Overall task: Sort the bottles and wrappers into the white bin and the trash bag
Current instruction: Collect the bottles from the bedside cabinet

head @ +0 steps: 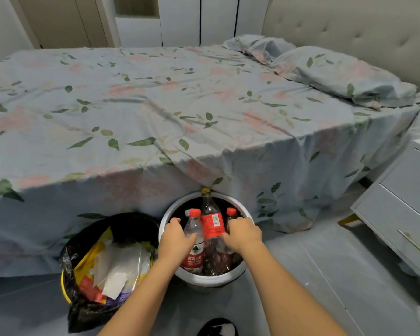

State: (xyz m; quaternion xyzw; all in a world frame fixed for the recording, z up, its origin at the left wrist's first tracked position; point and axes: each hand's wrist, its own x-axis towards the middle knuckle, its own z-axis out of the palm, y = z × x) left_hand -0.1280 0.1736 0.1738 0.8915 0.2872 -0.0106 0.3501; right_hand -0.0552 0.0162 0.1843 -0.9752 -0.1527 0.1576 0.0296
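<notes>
The white bin [235, 275] stands on the floor against the bed and holds three plastic bottles. A tall dark bottle with a yellow cap [211, 219] rises in its middle. A clear water bottle with a red cap [194, 229] stands left of it, and a third red-capped bottle [230, 212] shows behind my right hand. My left hand [176, 238] rests on the clear bottle. My right hand [243, 235] grips the tall bottle's side. Left of the bin, the black trash bag [83, 309] holds several wrappers [117, 270].
The bed [155, 117] with a floral sheet fills the view behind the bin, with pillows [337, 73] at the back right. A grey nightstand [403, 209] stands at right. A dark slipper [217, 327] shows at the bottom edge on the grey floor.
</notes>
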